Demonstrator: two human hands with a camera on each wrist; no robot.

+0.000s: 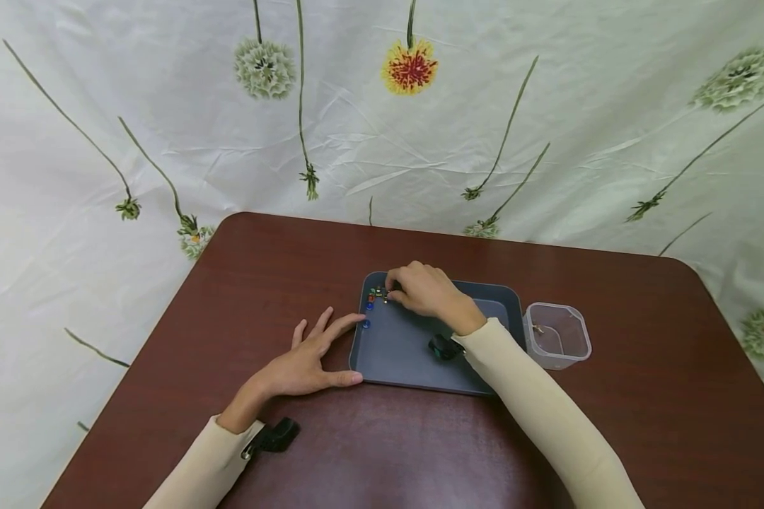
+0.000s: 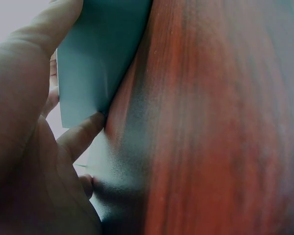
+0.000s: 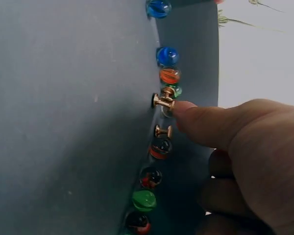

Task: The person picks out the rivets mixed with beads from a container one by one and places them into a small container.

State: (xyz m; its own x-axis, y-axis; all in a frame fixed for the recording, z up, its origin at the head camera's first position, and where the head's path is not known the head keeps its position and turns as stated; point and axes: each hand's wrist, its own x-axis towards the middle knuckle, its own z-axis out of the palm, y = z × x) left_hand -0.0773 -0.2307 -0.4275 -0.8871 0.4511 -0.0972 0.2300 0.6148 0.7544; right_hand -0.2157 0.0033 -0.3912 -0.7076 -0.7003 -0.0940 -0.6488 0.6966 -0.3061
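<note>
left hand (image 1: 296, 367) lies spread against one tray (image 1: 414, 346); right hand (image 1: 425, 290), grip unclear, sits beside three metal studs (image 3: 164, 102).

Shallow dark-grey rectangular tray (image 1: 407, 360), flat, my left hand (image 1: 301, 366) touching its left side, thumb at near corner. Small shiny brass-coloured metal studs (image 3: 163, 101), spool-shaped with flared ends, at foot of tray wall: some bunched at my right hand's (image 1: 423, 290) thumb tip, one just apart. Round clear glass marbles (image 3: 167, 57), coloured swirls inside, blue, orange, green, lined along same wall.
</note>
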